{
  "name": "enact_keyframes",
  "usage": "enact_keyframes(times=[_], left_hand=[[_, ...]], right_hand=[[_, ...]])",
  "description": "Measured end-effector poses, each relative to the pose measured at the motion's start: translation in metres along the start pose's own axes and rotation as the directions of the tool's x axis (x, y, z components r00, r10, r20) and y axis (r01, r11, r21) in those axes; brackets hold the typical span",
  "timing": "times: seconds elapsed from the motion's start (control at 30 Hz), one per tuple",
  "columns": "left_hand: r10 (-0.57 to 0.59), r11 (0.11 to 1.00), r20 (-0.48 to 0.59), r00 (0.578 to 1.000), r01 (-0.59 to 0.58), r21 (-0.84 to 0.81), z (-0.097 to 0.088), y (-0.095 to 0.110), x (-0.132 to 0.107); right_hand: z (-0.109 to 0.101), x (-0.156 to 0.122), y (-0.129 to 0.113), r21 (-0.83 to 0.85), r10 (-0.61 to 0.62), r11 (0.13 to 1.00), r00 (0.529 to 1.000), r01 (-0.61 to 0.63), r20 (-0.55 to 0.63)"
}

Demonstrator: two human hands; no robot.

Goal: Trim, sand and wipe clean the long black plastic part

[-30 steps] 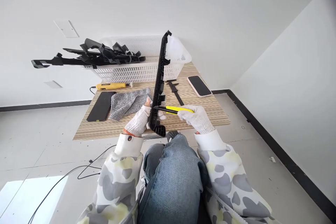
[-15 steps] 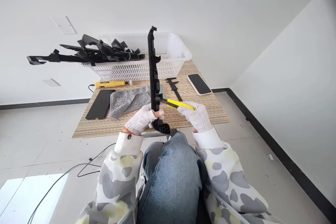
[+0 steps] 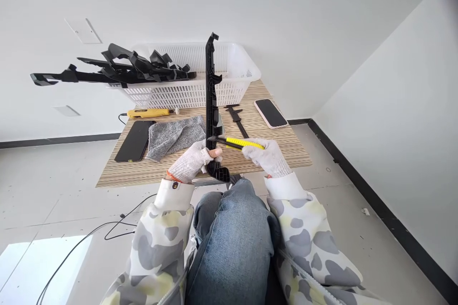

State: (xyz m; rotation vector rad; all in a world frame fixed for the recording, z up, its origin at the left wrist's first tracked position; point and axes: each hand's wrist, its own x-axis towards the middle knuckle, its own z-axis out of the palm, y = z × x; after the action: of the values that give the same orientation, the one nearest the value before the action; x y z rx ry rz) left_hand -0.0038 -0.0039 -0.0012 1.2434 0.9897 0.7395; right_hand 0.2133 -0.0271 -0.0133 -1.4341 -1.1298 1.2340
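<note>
Head view, and here we go: the left hand [image 3: 195,158] is clamped round the lower end of the black strip [image 3: 210,90], which points to twelve over the table [image 3: 295,153]. The right hand [image 3: 270,156] grips the yellow cutter [image 3: 245,143], its tip at the strip; contact, I can't tell! From there, basket [image 3: 171,97] near twelve, pink-edged phone [image 3: 271,113] at two.

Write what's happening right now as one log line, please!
left hand: holds long black part | right hand: holds yellow-and-black tool, tip at that part | white basket: more black pieces
</note>
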Motion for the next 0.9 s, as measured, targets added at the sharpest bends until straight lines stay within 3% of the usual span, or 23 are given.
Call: enact_keyframes(times=[0.17,0.47,0.9], left_hand=[[0.022,1.000,-0.017,1.000,-0.022,0.021,-0.0002,0.0004,-0.0016],[0.029,0.999,-0.087,0.996,-0.030,-0.012,0.0053,-0.0011,-0.0024],[0.044,0.999,-0.091,0.995,-0.042,0.022,0.0023,-0.0063,-0.0009]], right_hand=[[0.0005,0.0025,0.0009,0.070,-0.026,0.997,1.000,0.025,0.008],[0.0012,0.0035,0.0011,0.014,-0.056,0.998,0.997,0.056,0.047],[0.0028,0.0031,0.0004,0.039,-0.034,0.999,0.999,0.035,-0.010]])
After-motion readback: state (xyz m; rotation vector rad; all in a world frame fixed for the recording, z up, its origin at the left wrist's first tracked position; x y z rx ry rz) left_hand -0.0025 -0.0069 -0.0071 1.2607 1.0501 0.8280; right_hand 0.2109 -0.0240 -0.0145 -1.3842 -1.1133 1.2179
